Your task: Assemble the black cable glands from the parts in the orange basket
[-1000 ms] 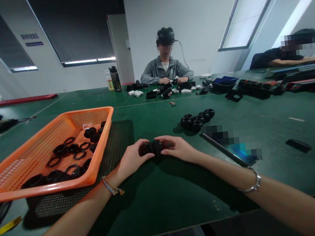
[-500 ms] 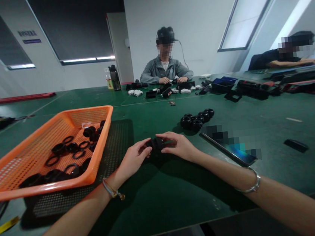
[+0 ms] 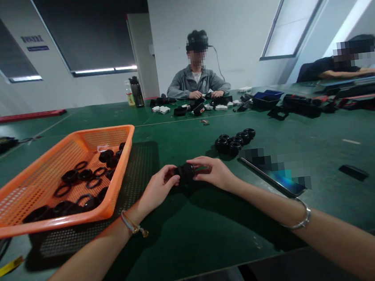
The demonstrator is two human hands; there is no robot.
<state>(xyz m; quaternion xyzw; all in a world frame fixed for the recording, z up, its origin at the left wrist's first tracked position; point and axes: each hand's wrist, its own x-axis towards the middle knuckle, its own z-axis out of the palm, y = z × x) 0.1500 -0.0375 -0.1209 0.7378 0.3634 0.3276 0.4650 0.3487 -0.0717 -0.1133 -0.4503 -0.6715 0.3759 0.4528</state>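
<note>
A small black round part (image 3: 184, 172) is held between both my hands just above the green table. My left hand (image 3: 157, 189) pinches it from the left, fingers closed on it. From the right, my right hand (image 3: 215, 172) grips the same part with fingers curled round it. To the left stands an orange mesh basket (image 3: 117, 182) with several black rings and round parts inside. A cluster of several finished-looking black round parts (image 3: 235, 141) sits on the table beyond my right hand.
A phone (image 3: 275, 177) lies flat to the right of my hands, and a small black flat piece (image 3: 353, 172) farther right. A person (image 3: 197, 79) sits across the table with black and white parts before them. Another person (image 3: 340, 66) sits far right. A bottle (image 3: 137, 93) stands at the back.
My hands have stayed nearly in place, shifting slightly up and forward while turning the black part between the fingers. Nothing else has moved.
</note>
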